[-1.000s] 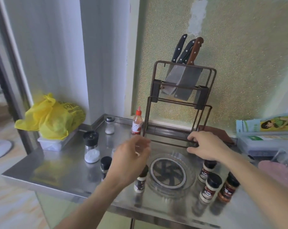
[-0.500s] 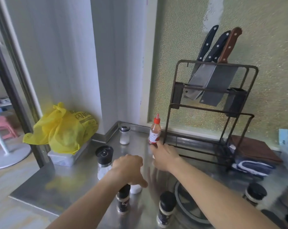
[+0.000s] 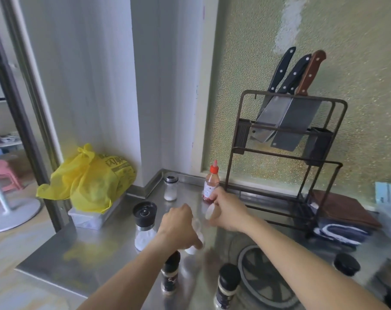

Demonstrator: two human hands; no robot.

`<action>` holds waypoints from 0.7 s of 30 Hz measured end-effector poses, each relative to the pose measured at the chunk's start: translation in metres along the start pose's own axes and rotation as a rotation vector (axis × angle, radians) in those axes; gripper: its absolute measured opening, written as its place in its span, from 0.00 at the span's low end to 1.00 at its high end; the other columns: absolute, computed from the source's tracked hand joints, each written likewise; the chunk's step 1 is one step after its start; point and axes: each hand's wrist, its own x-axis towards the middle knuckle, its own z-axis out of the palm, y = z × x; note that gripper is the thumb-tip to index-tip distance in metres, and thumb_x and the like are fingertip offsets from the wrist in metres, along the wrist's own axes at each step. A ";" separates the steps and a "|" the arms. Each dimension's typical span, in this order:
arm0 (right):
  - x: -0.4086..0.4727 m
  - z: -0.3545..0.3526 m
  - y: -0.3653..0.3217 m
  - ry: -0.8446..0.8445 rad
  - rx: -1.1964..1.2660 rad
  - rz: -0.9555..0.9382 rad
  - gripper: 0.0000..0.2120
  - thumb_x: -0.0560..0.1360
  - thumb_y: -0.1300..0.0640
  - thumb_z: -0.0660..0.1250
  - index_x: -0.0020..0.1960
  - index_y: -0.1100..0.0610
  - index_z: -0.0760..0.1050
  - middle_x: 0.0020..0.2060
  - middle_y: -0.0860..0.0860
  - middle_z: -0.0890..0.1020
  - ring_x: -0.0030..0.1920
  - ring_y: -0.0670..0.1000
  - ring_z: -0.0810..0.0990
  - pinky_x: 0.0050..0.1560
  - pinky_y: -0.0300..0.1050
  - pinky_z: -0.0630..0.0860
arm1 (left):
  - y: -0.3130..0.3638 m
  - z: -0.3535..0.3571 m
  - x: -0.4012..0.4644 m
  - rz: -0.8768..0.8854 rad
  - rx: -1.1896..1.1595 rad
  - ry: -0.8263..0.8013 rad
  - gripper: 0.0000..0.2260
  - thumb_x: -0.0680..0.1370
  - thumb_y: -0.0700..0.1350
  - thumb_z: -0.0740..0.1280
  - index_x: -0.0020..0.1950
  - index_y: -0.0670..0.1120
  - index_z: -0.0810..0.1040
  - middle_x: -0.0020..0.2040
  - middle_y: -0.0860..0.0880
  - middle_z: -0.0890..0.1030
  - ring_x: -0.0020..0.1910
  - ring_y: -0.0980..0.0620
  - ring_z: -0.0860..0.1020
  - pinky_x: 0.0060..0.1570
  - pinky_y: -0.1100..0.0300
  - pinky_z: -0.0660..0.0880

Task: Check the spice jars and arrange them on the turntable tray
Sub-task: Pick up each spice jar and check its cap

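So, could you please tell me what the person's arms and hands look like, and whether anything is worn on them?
Both forearms are bare as far as the frame shows, with no sleeves visible. The left hand and the right hand wear no gloves; I see no watch, bracelet or rings, though the image is slightly blurred.

Grinder (image 3: 144, 222) left of turntable tray (image 3: 266, 276), knife rack (image 3: 286, 157) behind

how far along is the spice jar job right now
Nothing looks done: the turntable tray holds no jars. In hand: the left hand grips a clear jar while the right hand holds its white cap. Left: the black-capped jars and grinder stand on the counter.
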 end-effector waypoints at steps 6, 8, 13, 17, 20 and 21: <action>-0.049 -0.070 -0.005 0.023 0.209 -0.052 0.27 0.61 0.52 0.81 0.59 0.48 0.81 0.53 0.46 0.84 0.53 0.50 0.83 0.58 0.52 0.80 | 0.017 -0.011 -0.028 0.031 -0.483 0.193 0.28 0.62 0.53 0.82 0.58 0.50 0.80 0.51 0.54 0.83 0.49 0.55 0.81 0.44 0.63 0.77; -0.066 -0.089 -0.010 0.037 0.203 -0.108 0.26 0.60 0.49 0.78 0.59 0.45 0.83 0.52 0.44 0.84 0.52 0.49 0.84 0.58 0.54 0.80 | 0.027 -0.012 -0.040 0.079 -0.639 0.224 0.23 0.63 0.50 0.82 0.56 0.52 0.81 0.48 0.56 0.84 0.46 0.60 0.81 0.39 0.70 0.75; -0.110 -0.126 -0.022 0.071 0.166 -0.199 0.23 0.67 0.57 0.79 0.58 0.40 0.79 0.52 0.40 0.82 0.51 0.41 0.82 0.54 0.41 0.81 | 0.056 -0.016 -0.068 0.192 -0.825 0.245 0.20 0.66 0.46 0.81 0.55 0.59 0.83 0.47 0.57 0.84 0.48 0.54 0.83 0.47 0.61 0.80; -0.133 -0.152 -0.026 0.073 0.030 -0.231 0.22 0.67 0.57 0.80 0.58 0.43 0.80 0.51 0.43 0.83 0.49 0.43 0.83 0.52 0.44 0.81 | 0.075 -0.016 -0.082 0.227 -0.876 0.289 0.28 0.62 0.48 0.83 0.59 0.59 0.79 0.50 0.59 0.84 0.50 0.62 0.81 0.48 0.67 0.77; -0.146 -0.171 -0.028 0.032 -0.090 -0.269 0.23 0.68 0.59 0.80 0.60 0.45 0.81 0.54 0.43 0.82 0.50 0.44 0.81 0.54 0.45 0.79 | 0.087 -0.015 -0.089 0.239 -0.911 0.293 0.24 0.61 0.47 0.84 0.52 0.55 0.80 0.45 0.60 0.85 0.47 0.64 0.82 0.46 0.66 0.79; -0.150 -0.176 -0.029 0.015 -0.132 -0.280 0.23 0.68 0.60 0.80 0.60 0.46 0.81 0.55 0.43 0.81 0.51 0.44 0.81 0.55 0.45 0.78 | 0.091 -0.015 -0.091 0.251 -0.917 0.291 0.22 0.60 0.48 0.84 0.51 0.55 0.80 0.44 0.60 0.85 0.46 0.64 0.82 0.47 0.65 0.79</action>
